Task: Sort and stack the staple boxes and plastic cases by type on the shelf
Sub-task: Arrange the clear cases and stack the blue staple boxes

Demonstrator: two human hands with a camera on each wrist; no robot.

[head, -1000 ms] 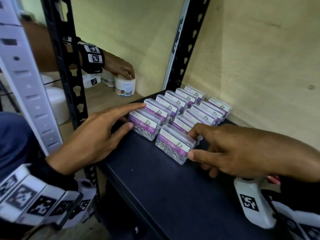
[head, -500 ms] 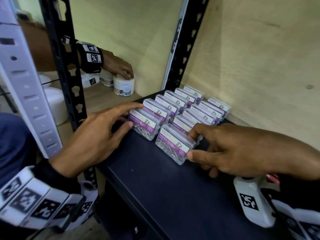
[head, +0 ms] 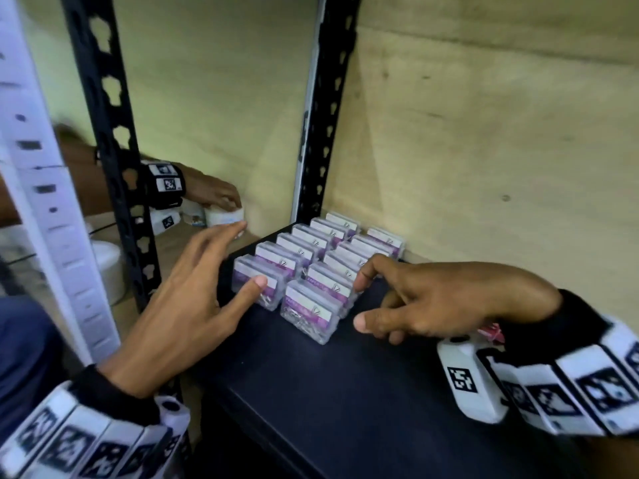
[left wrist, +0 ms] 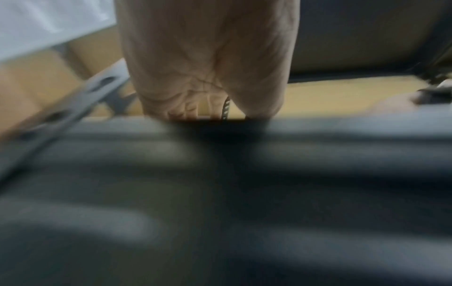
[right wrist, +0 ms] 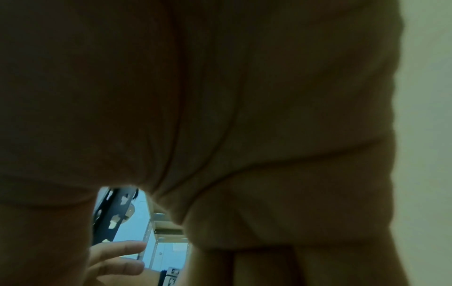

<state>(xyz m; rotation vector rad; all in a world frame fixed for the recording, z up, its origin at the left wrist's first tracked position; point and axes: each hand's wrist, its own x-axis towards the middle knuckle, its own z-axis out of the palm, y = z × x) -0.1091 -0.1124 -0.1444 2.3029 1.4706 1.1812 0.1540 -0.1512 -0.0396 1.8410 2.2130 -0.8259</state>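
Several clear plastic cases with purple-and-white labels stand in two rows on the dark shelf (head: 345, 392), running back to the corner. My left hand (head: 247, 255) is at the left row with its fingers straight. Its thumb rests on the label of the front left case (head: 252, 292). My right hand (head: 359, 300) is at the right row. Its index fingertip touches the side of the second case (head: 328, 281), and its thumb lies just right of the front right case (head: 307, 314). Neither hand lifts a case. Both wrist views show mostly palm (left wrist: 208, 58) (right wrist: 220, 116).
Black slotted uprights (head: 325, 133) (head: 103, 133) frame the shelf, with a plywood wall (head: 484, 150) behind and to the right. Beyond the left upright, another person's hand (head: 211, 191) holds a white jar (head: 224, 216). A white post (head: 45, 202) stands at far left.
My left thumb has come onto the front left case's label and the fingers have spread toward the back. My right index has slid back from the front right case to the second one.
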